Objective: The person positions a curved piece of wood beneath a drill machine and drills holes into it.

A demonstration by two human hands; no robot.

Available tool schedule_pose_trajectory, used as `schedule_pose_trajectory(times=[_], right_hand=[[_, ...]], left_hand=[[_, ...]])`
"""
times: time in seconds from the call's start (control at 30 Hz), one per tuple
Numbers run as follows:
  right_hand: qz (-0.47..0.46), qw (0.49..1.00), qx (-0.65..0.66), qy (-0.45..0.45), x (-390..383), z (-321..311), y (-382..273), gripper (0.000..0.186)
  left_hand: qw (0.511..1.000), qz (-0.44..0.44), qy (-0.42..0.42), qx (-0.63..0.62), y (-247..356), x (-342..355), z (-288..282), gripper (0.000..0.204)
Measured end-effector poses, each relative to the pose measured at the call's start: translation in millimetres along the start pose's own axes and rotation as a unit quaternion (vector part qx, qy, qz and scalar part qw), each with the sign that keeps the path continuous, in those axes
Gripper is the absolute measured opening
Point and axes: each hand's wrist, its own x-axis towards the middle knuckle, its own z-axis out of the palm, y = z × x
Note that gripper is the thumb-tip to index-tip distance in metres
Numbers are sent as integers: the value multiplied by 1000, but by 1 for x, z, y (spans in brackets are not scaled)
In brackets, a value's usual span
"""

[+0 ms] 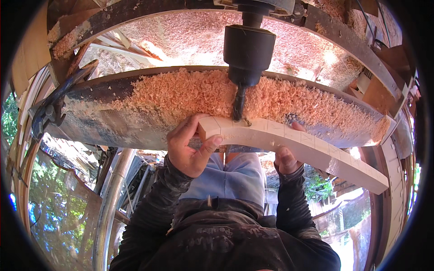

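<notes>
A pale, curved piece of wood (294, 141) with pencil lines across its top lies at the near edge of the work table and juts out to the right. My left hand (190, 145) grips its left end, thumb on the near face and fingers behind. My right hand (288, 158) holds it near the middle, thumb on the near side and a fingertip showing over the far edge. Above the left part of the wood stands a drill chuck (248, 52). Its dark drill bit (238, 103) meets the wood's top, with a small curl of shavings beside it.
Orange-pink wood shavings (181, 92) are heaped along the work table (108, 126) behind the wood. A dark clamp (56, 106) sits at the table's left end. Beyond runs a long wooden beam (357, 47). A metal pipe (110, 203) rises at the lower left.
</notes>
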Motion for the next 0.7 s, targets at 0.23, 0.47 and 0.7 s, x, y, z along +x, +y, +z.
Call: schedule_pose_trajectory(times=[0.23, 0.47, 0.7], right_hand=[[-31, 999, -32, 13, 4, 4, 5, 102], [-69, 996, 49, -23, 14, 12, 0, 80], [-83, 994, 66, -33, 3, 9, 12, 62]], left_hand=[[999, 22, 17, -27, -4, -3, 5, 43], [991, 12, 38, -128, -10, -9, 11, 36], [991, -21, 23, -133, -29, -25, 16, 34]])
